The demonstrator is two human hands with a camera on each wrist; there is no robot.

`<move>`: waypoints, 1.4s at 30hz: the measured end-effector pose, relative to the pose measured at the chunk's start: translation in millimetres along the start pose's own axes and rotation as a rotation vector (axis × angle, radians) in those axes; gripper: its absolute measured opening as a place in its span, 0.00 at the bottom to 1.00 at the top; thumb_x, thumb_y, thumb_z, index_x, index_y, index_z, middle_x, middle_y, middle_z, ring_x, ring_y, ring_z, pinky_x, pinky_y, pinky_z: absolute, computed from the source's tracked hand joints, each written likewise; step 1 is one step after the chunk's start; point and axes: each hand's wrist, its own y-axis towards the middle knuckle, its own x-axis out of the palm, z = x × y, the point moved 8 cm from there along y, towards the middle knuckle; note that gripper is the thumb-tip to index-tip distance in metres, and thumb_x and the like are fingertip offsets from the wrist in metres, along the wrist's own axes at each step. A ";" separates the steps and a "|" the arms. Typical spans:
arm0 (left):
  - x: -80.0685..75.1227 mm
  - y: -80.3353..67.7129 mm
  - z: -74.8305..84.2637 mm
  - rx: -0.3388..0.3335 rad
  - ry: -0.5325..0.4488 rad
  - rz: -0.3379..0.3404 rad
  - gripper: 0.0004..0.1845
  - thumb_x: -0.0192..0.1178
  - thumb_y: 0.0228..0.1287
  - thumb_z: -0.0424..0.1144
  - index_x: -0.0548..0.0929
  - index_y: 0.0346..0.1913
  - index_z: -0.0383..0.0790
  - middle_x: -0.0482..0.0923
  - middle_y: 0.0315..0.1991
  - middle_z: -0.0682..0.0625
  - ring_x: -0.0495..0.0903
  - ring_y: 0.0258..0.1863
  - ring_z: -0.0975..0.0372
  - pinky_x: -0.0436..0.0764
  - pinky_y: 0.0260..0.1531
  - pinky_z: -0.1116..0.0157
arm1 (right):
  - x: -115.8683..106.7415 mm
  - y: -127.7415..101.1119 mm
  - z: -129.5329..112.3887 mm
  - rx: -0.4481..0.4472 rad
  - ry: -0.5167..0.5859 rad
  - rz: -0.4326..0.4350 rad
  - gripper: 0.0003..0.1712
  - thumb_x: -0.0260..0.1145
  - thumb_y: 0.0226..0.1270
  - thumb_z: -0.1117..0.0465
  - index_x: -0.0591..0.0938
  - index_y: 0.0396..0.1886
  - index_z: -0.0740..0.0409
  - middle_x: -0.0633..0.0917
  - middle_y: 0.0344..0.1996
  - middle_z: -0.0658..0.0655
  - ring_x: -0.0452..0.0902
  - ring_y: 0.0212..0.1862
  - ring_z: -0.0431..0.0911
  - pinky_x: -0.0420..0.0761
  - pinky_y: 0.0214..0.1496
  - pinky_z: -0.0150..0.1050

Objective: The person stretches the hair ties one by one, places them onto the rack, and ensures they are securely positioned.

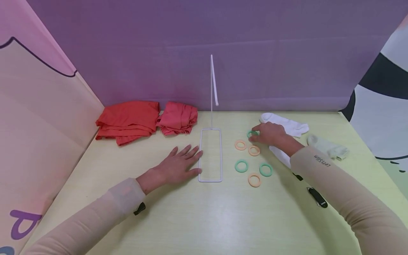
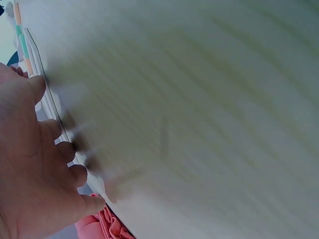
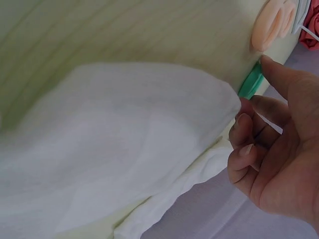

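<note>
- A green ring (image 1: 253,134) is being touched by the fingertips of the right hand (image 1: 269,134) near the far edge of the table (image 1: 204,212), right of its middle; in the right wrist view the index fingertip is being laid on the ring's rim (image 3: 250,80) while the other fingers are being kept loosely curled, and whether the ring is actually being pinched cannot be told.
- The left hand (image 1: 178,166) is being held flat on the table with fingers spread, its fingertips being rested against the left side of a white wire stand (image 1: 210,156).
- One stand is being counted: a rectangular wire base lying at the middle of the table, with a thin upright rod (image 1: 211,88) rising from its far end.
- Six rings are being counted in all: three green and three peach.
- The two other green rings (image 1: 241,165) (image 1: 266,169) are being seen just right of the stand's base, toward the near side.
- The three peach rings (image 1: 240,145) (image 1: 254,150) (image 1: 254,180) are being seen scattered among them, none touching.
- Two white socks (image 1: 287,125) are being seen near the far right corner, one lying partly under the right wrist, and one pale greenish sock (image 1: 328,147) beside them.
- Two red folded cloths (image 1: 127,120) (image 1: 177,118) are being seen along the far edge, toward the left corner.
</note>
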 end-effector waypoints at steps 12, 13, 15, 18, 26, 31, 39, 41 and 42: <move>0.0 0.2 -0.3 0.004 -0.009 -0.019 0.40 0.43 0.74 0.66 0.47 0.81 0.54 0.42 0.83 0.53 0.40 0.82 0.51 0.41 0.76 0.37 | 0.9 2.6 -2.5 -0.034 0.003 0.098 0.26 0.59 0.71 0.43 0.80 0.61 0.52 0.86 0.52 0.64 0.83 0.52 0.62 0.81 0.38 0.56; -0.2 0.2 -0.4 0.002 -0.012 -0.020 0.40 0.43 0.74 0.66 0.46 0.81 0.54 0.42 0.83 0.53 0.40 0.82 0.51 0.41 0.76 0.37 | 0.6 2.6 -2.8 -0.035 0.001 0.109 0.26 0.59 0.72 0.43 0.81 0.61 0.52 0.86 0.52 0.65 0.83 0.50 0.62 0.81 0.37 0.56; -0.2 0.2 -0.8 0.001 -0.019 -0.022 0.40 0.43 0.74 0.66 0.46 0.81 0.55 0.41 0.83 0.53 0.39 0.82 0.51 0.41 0.76 0.37 | -0.1 2.8 -3.1 -0.035 0.001 0.127 0.25 0.58 0.72 0.44 0.81 0.60 0.52 0.87 0.50 0.64 0.84 0.48 0.62 0.80 0.37 0.55; 0.8 0.5 -1.3 -0.005 -0.024 -0.033 0.41 0.43 0.74 0.66 0.45 0.81 0.56 0.40 0.83 0.54 0.38 0.83 0.51 0.41 0.76 0.37 | -1.6 2.6 -3.2 -0.036 0.009 0.155 0.24 0.57 0.71 0.44 0.80 0.59 0.51 0.87 0.48 0.64 0.84 0.45 0.61 0.80 0.35 0.54; 1.2 0.3 -0.8 0.004 -0.043 -0.040 0.41 0.43 0.74 0.66 0.45 0.81 0.55 0.40 0.83 0.53 0.38 0.83 0.50 0.41 0.76 0.36 | -34.2 -20.4 -19.8 -0.113 0.094 0.341 0.23 0.59 0.71 0.44 0.81 0.59 0.49 0.86 0.30 0.51 0.80 0.30 0.48 0.73 0.24 0.43; 1.0 -0.6 -1.1 0.006 -0.047 -0.033 0.41 0.44 0.74 0.65 0.46 0.82 0.54 0.40 0.83 0.52 0.38 0.82 0.49 0.42 0.75 0.35 | -79.1 -64.2 -55.1 -0.272 0.108 0.582 0.20 0.63 0.69 0.45 0.83 0.55 0.47 0.80 0.19 0.45 0.73 0.21 0.42 0.68 0.20 0.40; 2.4 -1.4 -0.6 0.005 -0.055 -0.034 0.40 0.43 0.75 0.65 0.46 0.82 0.54 0.40 0.83 0.52 0.38 0.82 0.49 0.42 0.75 0.35 | -138.5 -162.5 -121.0 -0.614 0.042 1.019 0.17 0.65 0.67 0.48 0.86 0.50 0.47 0.79 0.17 0.46 0.64 0.16 0.39 0.59 0.16 0.34; 2.0 -1.3 0.1 0.007 -0.055 -0.034 0.40 0.43 0.75 0.65 0.46 0.82 0.54 0.40 0.83 0.52 0.38 0.82 0.49 0.42 0.75 0.35 | -147.7 -185.5 -134.9 -0.693 0.026 1.104 0.16 0.63 0.69 0.47 0.86 0.49 0.49 0.80 0.17 0.48 0.67 0.16 0.39 0.59 0.15 0.34; 1.7 -1.3 0.4 0.009 -0.054 -0.034 0.40 0.43 0.75 0.65 0.46 0.82 0.54 0.40 0.83 0.52 0.38 0.82 0.49 0.42 0.75 0.35 | -151.7 -195.8 -141.1 -0.729 0.029 1.137 0.16 0.62 0.71 0.47 0.86 0.49 0.49 0.80 0.17 0.48 0.69 0.17 0.39 0.60 0.14 0.34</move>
